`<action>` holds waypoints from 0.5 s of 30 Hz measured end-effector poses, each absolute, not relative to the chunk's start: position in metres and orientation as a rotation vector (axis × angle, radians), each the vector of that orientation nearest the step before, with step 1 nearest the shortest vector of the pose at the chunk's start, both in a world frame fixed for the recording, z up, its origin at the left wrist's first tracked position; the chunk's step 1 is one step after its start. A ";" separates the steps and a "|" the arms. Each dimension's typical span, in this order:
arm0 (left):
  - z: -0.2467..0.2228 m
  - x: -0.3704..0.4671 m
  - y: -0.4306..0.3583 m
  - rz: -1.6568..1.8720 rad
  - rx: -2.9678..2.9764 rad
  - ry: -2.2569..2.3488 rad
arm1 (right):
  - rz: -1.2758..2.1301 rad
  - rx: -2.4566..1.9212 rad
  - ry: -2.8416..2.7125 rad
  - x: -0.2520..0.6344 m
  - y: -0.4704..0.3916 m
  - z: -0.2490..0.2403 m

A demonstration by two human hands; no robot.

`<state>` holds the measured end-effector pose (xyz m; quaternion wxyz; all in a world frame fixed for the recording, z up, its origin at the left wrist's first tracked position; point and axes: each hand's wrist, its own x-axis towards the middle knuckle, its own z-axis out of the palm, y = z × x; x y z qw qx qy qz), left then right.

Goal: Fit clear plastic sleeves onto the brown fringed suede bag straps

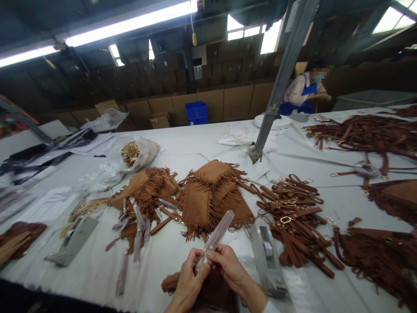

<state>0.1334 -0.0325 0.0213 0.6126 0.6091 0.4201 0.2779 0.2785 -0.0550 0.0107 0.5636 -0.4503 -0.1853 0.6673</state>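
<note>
Between both hands, low in the middle of the view, is a narrow strip in clear plastic, tilted up to the right. My left hand is closed on its lower end. The fingertips of my right hand pinch the same wrapped strip just beside the left fingers. Beneath my hands lies a dark brown leather piece, partly hidden by them, with a rolled brown part showing at its left. Just beyond the hands rests a brown fringed suede bag.
A grey tape dispenser stands right of my hands, another at left. Brown straps lie in a pile at right. A metal post rises from the table. Another person's hand is at far left; a person sits behind.
</note>
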 end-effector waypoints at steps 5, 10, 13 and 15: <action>0.021 0.140 -0.039 0.736 1.451 1.106 | 1.551 -1.064 -0.400 0.275 -0.054 0.012; 0.017 0.141 -0.039 0.785 1.410 1.134 | 1.645 -0.977 -0.299 0.275 -0.054 0.007; 0.014 0.139 -0.036 0.753 1.435 1.159 | 1.709 -0.943 -0.256 0.276 -0.055 0.005; 0.010 0.137 -0.036 0.716 1.472 1.158 | 1.671 -0.980 -0.262 0.274 -0.057 0.006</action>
